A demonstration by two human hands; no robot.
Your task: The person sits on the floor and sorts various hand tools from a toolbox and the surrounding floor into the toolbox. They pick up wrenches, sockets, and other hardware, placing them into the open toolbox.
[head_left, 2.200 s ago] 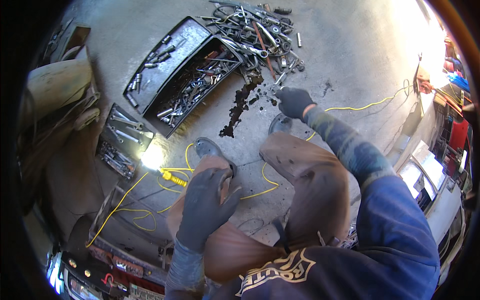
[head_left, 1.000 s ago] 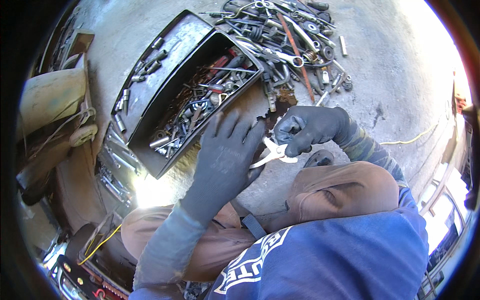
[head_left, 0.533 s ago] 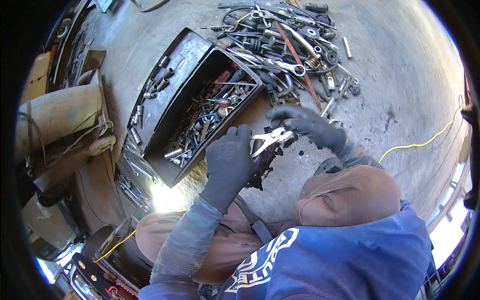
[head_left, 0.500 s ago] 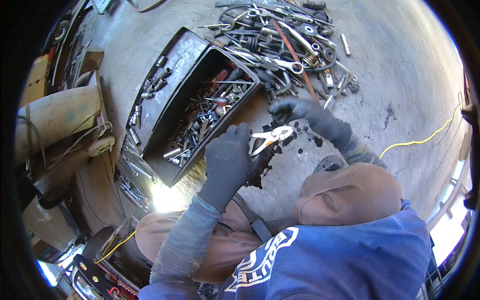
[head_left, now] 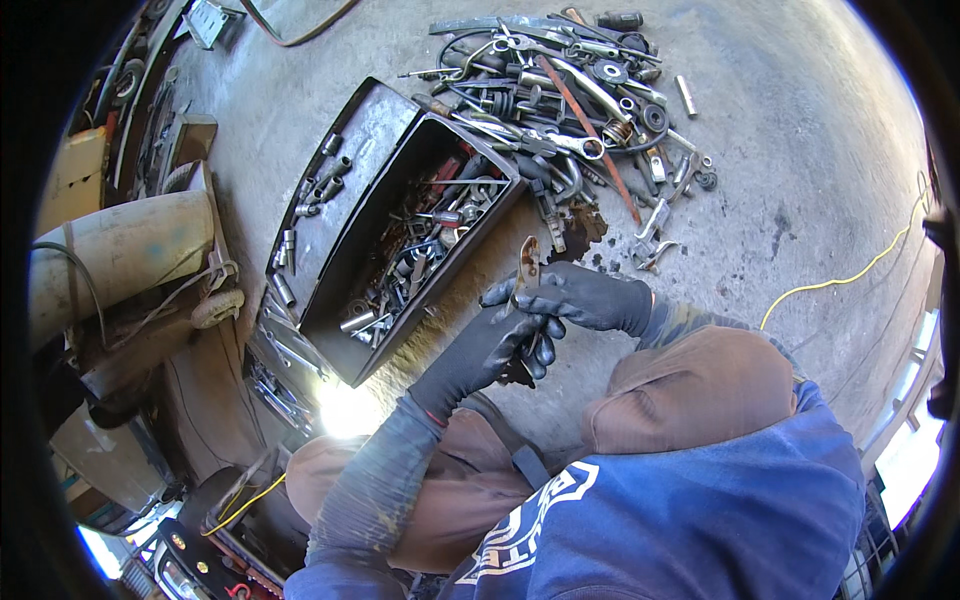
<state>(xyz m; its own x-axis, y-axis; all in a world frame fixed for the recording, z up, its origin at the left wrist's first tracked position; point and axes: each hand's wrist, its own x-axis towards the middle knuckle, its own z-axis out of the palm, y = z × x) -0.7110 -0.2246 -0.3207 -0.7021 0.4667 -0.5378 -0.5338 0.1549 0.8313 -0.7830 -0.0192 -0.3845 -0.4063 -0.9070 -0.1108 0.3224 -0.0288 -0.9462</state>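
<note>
Grey concrete floor [head_left: 790, 150], stained dark in patches, spreads out beneath an open black toolbox [head_left: 345, 350] at centre-left, its lid [head_left: 378, 122] folded back to the left with several sockets [head_left: 325, 182] lying on it. Just to the right of the toolbox, near the middle of the floor, the pliers [head_left: 528, 262] are held up in front of the person, seen nearly edge-on; their long axis runs near to far, and the narrow metal head, silver with rusty brown marks, points to the far side, while the handle end is mostly hidden among the gloved fingers. Curled around this lower part, the left hand [head_left: 480, 350] is closed in a dark glove, though its exact hold on the handles cannot be seen. From the right, the right hand [head_left: 590, 298], also gloved, meets it and pinches the pliers below the head, its forefinger reaching past them to the left; the two hands touch. Beyond them on the far side lies a heap of loose tools [head_left: 500, 100], crossed by a reddish-brown strip [head_left: 585, 130]. Near left of the toolbox, a bright light [head_left: 348, 408] glares beside the person's knee, and well to the right a yellow cord [head_left: 845, 284] curves along the floor.
</note>
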